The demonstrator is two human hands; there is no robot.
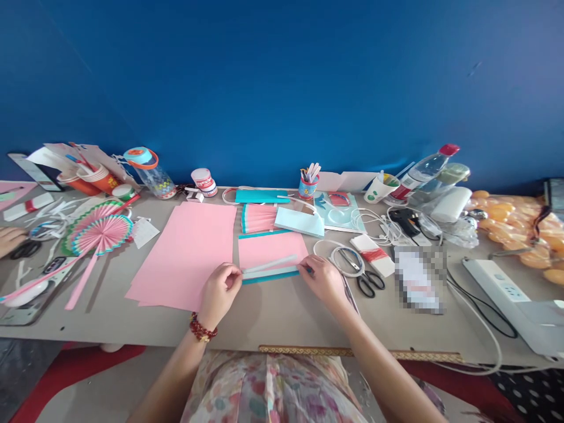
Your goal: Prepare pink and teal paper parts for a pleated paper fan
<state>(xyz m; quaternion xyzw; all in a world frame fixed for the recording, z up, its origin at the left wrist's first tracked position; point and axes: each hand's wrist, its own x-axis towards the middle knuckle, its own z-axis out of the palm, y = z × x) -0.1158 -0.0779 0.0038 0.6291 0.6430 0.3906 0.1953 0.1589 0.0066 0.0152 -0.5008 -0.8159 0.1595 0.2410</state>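
Note:
A pink paper sheet [268, 249] with teal edges lies in front of me, its near edge folded into a narrow strip. My left hand [220, 288] pinches the left end of that fold. My right hand [321, 279] pinches the right end. Both hands have fingers closed on the paper. A pleated pink piece [258, 217] lies just behind it, and a large pink sheet [187, 252] lies to the left.
Black scissors [370, 282], tape rolls [346, 258], a pale blue card [299, 222], a pen cup [307, 185], bottles and cables lie right. Finished paper fans [99, 232] and cups lie left, beside another person's hand [11, 239]. A power strip [497, 282] is at far right.

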